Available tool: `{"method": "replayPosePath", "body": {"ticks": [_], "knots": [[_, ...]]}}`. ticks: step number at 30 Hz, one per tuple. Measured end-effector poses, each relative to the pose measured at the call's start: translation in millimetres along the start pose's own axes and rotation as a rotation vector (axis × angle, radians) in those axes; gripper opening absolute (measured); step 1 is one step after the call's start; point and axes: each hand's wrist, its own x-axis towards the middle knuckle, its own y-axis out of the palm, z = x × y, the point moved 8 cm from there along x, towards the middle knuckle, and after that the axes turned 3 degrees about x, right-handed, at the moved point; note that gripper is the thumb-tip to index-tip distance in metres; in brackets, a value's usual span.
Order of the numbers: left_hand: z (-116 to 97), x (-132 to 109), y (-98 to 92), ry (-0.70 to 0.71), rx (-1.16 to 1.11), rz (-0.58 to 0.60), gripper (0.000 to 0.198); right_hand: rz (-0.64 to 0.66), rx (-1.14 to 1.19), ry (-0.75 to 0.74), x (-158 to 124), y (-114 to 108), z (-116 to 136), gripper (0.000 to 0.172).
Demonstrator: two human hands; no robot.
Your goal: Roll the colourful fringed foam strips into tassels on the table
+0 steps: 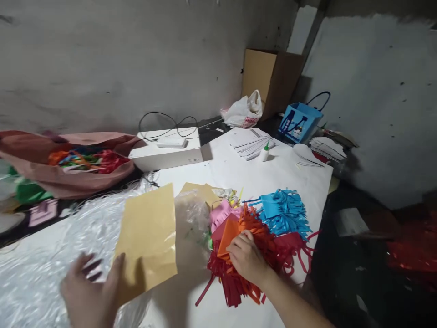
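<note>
My left hand point(90, 291) hovers at the lower left, somewhat blurred, its fingers spread. The thumb overlaps the edge of a tan paper sheet or envelope point(148, 246) and casts a shadow on it; I see no grip on it. My right hand point(247, 257) is closed at the folded band of an orange fringed paper tassel point(225, 239). Under and around it lie dark red fringed tassels point(234, 289). A pink tassel point(221, 214) is just behind, and a bundle of blue fringed tassels point(285, 212) lies to the right.
Clear plastic strips point(44, 273) cover the table's left side. Behind stand a pink bag point(30, 159) of coloured strips, a white box point(167, 157), a glue bottle point(264, 153), paper stacks point(251, 145), a white plastic bag point(244, 111), a blue bag point(300, 120) and a cardboard box point(259, 73).
</note>
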Motion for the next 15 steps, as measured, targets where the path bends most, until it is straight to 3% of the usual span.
{"method": "replayPosePath", "body": {"ticks": [2,4,6,9,12,15], "knots": [[-28,-44,46.4,0.051,-0.134,0.269,0.050,0.012,0.021,0.054,2,1,-2,0.012],[-60,-105,89.1,0.130,-0.292,0.594,0.047,0.011,0.056,0.115,3,2,-6,0.011],[-82,-154,116.0,0.116,-0.409,0.750,0.047,0.002,0.096,0.160,2,2,-9,0.010],[-99,-180,137.0,0.052,-0.496,0.752,0.042,-0.020,0.156,0.177,0,0,-10,0.011],[-109,-177,144.2,0.075,-0.494,0.758,0.032,-0.037,0.141,0.165,-1,-6,-8,0.012],[-114,-172,138.5,0.161,-0.459,0.735,0.028,-0.032,0.067,0.106,-1,-13,2,0.012]]}}
